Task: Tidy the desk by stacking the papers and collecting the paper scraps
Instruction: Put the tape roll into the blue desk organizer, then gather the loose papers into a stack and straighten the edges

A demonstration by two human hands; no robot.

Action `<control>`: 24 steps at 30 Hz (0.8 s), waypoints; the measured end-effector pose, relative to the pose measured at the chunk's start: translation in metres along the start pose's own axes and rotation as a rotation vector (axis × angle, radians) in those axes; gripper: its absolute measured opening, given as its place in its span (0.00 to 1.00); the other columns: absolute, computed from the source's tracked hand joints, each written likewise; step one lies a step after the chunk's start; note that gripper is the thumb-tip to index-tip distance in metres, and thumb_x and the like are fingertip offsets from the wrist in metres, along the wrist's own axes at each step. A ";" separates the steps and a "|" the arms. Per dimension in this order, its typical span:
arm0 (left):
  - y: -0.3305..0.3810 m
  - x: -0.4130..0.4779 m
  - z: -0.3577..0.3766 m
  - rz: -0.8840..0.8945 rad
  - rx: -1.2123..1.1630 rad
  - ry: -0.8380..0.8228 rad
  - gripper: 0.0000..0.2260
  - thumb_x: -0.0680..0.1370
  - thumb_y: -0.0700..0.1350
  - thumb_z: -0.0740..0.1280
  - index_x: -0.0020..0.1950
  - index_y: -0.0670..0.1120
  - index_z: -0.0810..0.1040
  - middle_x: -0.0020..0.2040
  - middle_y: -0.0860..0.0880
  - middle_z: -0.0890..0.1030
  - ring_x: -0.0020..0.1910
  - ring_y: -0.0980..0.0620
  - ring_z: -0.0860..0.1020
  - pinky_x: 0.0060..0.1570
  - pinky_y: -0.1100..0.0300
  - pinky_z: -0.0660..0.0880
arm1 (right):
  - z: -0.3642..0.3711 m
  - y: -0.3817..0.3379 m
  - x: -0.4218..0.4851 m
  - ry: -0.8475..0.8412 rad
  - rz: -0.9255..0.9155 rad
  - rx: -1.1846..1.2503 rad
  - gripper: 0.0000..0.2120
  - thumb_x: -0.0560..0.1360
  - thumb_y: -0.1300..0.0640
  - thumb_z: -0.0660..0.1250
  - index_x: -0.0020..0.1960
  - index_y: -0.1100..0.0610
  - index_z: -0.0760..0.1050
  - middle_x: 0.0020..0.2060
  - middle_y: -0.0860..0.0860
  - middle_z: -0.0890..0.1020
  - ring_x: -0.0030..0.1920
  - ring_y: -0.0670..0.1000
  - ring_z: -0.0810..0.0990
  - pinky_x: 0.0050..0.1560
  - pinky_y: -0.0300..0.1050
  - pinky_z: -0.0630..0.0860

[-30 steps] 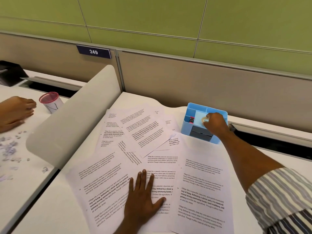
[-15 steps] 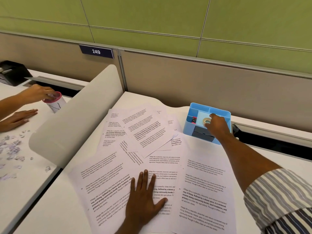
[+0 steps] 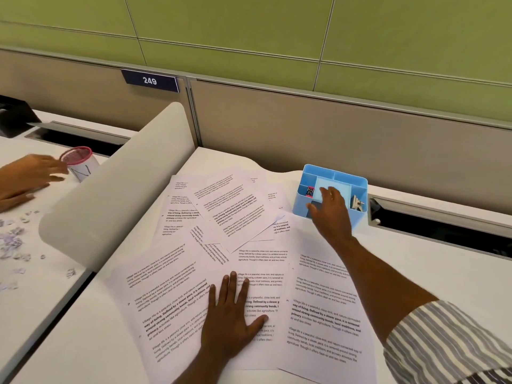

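Gathering the scattered printed sheets [image 3: 243,217] into one stack looks like the step in hand. They lie fanned and overlapping across the middle of the desk [image 3: 432,275], with the left hand [image 3: 232,317] pressed flat on the nearest ones, its grip spread and the fingers straight. The right hand [image 3: 329,210] hovers at the front wall of the blue desk organiser [image 3: 336,176], its grip loosely spread and nothing visible in it. A good next move would be to keep the left palm as an anchor, sweep the far sheets toward it with the right, then square the edges against the desk. Lifting single sheets would probably disturb the ones lying under them. The paper scraps [image 3: 13,242] lie on the neighbouring surface, left of the curved divider [image 3: 116,189], well apart from both hands. Half a second earlier the right fingertips were inside the organiser's middle compartment at a small ring-shaped roll. The hand has since drawn back toward the sheets, while the left hand has not shifted.
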State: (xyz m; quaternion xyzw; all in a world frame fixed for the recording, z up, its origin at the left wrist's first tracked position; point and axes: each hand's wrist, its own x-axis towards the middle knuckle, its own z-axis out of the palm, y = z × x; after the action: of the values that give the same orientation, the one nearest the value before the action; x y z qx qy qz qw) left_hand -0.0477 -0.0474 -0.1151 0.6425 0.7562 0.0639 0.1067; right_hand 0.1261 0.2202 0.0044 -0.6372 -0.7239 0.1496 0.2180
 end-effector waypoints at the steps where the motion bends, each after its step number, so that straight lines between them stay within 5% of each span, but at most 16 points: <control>1: 0.000 0.000 0.000 -0.002 -0.003 -0.004 0.40 0.74 0.74 0.55 0.78 0.48 0.63 0.79 0.42 0.58 0.77 0.44 0.57 0.72 0.39 0.53 | 0.003 0.000 -0.008 -0.018 -0.005 -0.006 0.29 0.78 0.45 0.65 0.74 0.56 0.63 0.75 0.55 0.64 0.76 0.56 0.61 0.73 0.56 0.63; 11: 0.007 0.001 -0.013 -0.002 0.050 -0.078 0.40 0.75 0.72 0.51 0.74 0.45 0.70 0.75 0.38 0.65 0.73 0.37 0.67 0.71 0.43 0.42 | 0.018 0.029 -0.081 -0.199 0.032 -0.136 0.34 0.77 0.35 0.57 0.76 0.53 0.58 0.78 0.53 0.59 0.77 0.56 0.58 0.75 0.53 0.58; 16: 0.009 0.013 -0.016 -0.055 0.165 -0.203 0.43 0.74 0.74 0.44 0.80 0.48 0.43 0.80 0.40 0.40 0.79 0.40 0.41 0.71 0.35 0.35 | 0.015 0.041 -0.105 -0.212 0.001 -0.194 0.36 0.76 0.34 0.56 0.76 0.53 0.58 0.77 0.54 0.59 0.77 0.56 0.57 0.75 0.52 0.56; 20: 0.024 0.022 -0.035 -0.005 0.257 -0.128 0.40 0.76 0.72 0.46 0.80 0.47 0.52 0.80 0.39 0.48 0.79 0.40 0.43 0.69 0.32 0.35 | 0.009 0.047 -0.119 -0.222 -0.007 -0.211 0.37 0.76 0.33 0.55 0.77 0.52 0.56 0.78 0.53 0.57 0.78 0.56 0.55 0.76 0.52 0.55; 24: 0.053 0.035 -0.050 0.096 0.245 -0.054 0.37 0.78 0.69 0.45 0.80 0.48 0.50 0.80 0.41 0.46 0.79 0.40 0.43 0.72 0.36 0.35 | 0.005 0.055 -0.134 -0.231 -0.024 -0.238 0.37 0.76 0.33 0.54 0.78 0.53 0.54 0.78 0.53 0.56 0.78 0.56 0.53 0.76 0.52 0.52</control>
State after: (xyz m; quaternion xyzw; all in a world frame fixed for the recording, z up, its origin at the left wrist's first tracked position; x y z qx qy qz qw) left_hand -0.0141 -0.0025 -0.0567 0.6874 0.7237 -0.0409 0.0446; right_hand 0.1832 0.0959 -0.0438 -0.6284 -0.7643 0.1324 0.0579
